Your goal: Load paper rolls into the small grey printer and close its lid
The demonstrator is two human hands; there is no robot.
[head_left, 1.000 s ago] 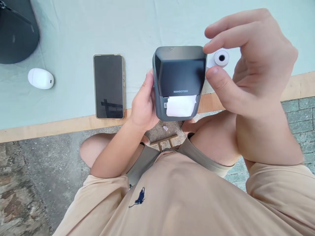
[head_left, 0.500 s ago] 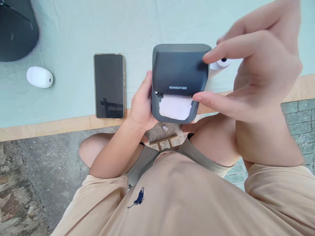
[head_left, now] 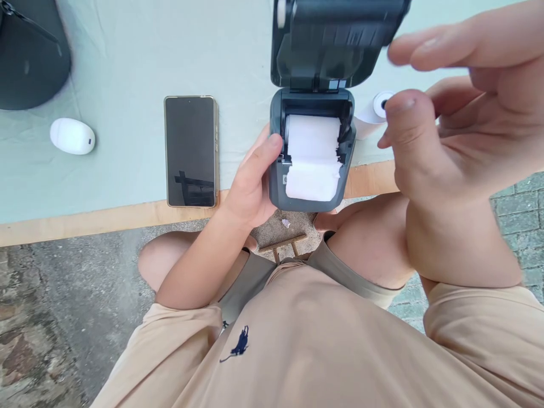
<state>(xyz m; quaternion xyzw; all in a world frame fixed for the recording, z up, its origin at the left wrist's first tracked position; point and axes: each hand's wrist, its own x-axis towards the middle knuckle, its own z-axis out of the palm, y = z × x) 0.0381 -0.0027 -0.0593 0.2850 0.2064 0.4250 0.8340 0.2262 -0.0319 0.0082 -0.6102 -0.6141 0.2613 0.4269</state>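
Matt dark plastic printer (head_left: 312,170) holds smooth white paper (head_left: 313,161); a glossy glass phone (head_left: 191,151) lies on pale cloth (head_left: 127,68).

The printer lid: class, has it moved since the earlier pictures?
Yes. The printer lid has swung up and away from the phone lying on the table, exposing the paper roll.

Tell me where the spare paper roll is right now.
In the head view, the spare paper roll lies on the green table cover, right of the open label printer, partly hidden behind the right hand.
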